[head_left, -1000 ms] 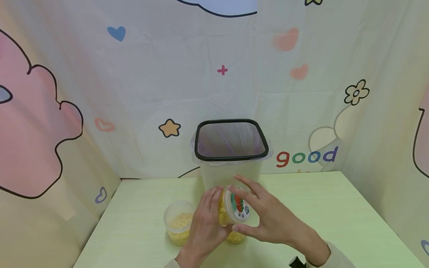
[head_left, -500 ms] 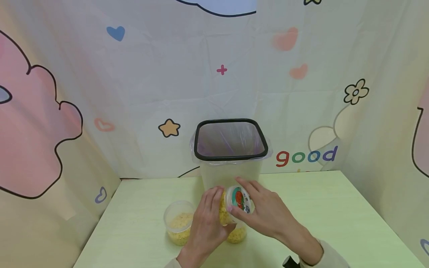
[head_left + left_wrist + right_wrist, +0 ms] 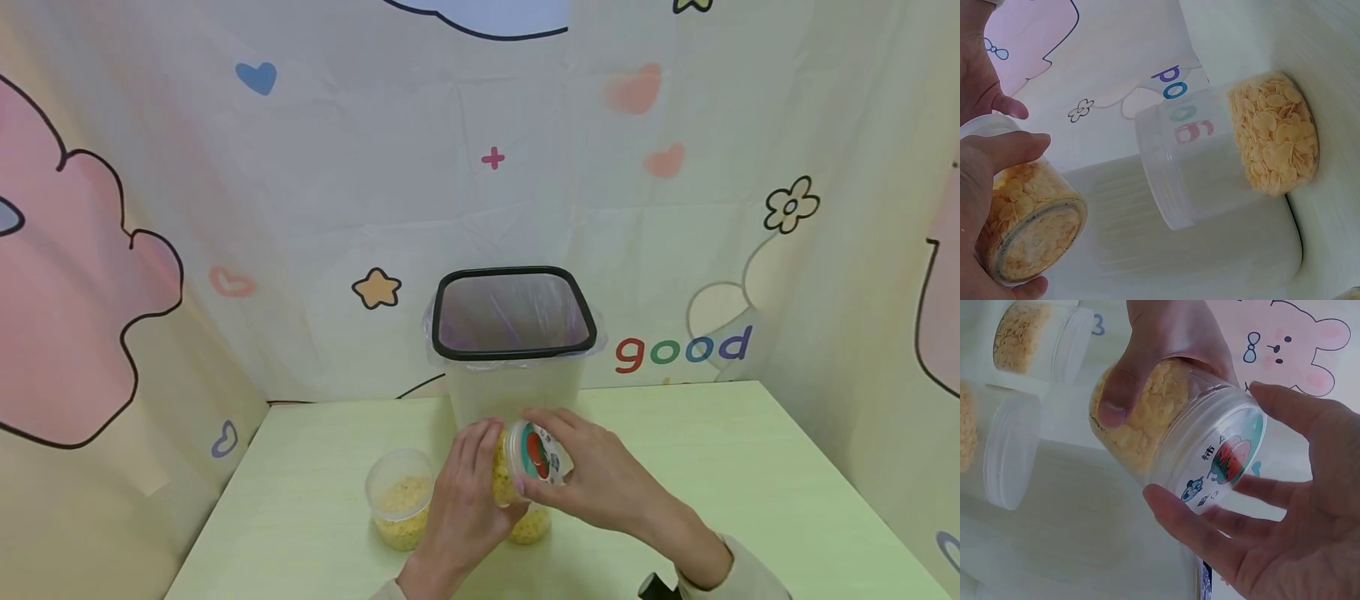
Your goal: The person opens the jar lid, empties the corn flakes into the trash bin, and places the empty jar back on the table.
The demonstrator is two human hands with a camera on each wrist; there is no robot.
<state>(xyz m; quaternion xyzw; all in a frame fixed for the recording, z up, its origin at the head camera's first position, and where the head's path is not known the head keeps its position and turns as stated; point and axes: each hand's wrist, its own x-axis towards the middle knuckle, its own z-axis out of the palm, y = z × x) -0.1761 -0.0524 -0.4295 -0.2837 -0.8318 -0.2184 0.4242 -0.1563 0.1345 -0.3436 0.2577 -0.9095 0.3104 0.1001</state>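
A clear plastic jar of yellow flakes (image 3: 1147, 422) is tilted on its side above the table. My left hand (image 3: 463, 492) grips its body, thumb on one side and fingers on the other. The jar's translucent screw lid (image 3: 1213, 456), with a red fruit sticker, faces right. My right hand (image 3: 618, 483) holds the lid's rim between thumb and fingertips. A second, wider-looking jar (image 3: 401, 504) with flakes in its lower part stands left of my hands. Another flake jar (image 3: 530, 527) stands beneath them, mostly hidden in the head view.
Behind the hands stands a pale bin (image 3: 517, 383) with a black rim and a plastic liner. The light green table (image 3: 300, 475) ends at a printed curtain (image 3: 337, 167) at the back. A small black object (image 3: 658, 587) shows near my right sleeve.
My right hand's spread fingers have closed in around the lid's rim. The lid's sticker has turned slightly. My left hand stays almost where it was, holding the jar.
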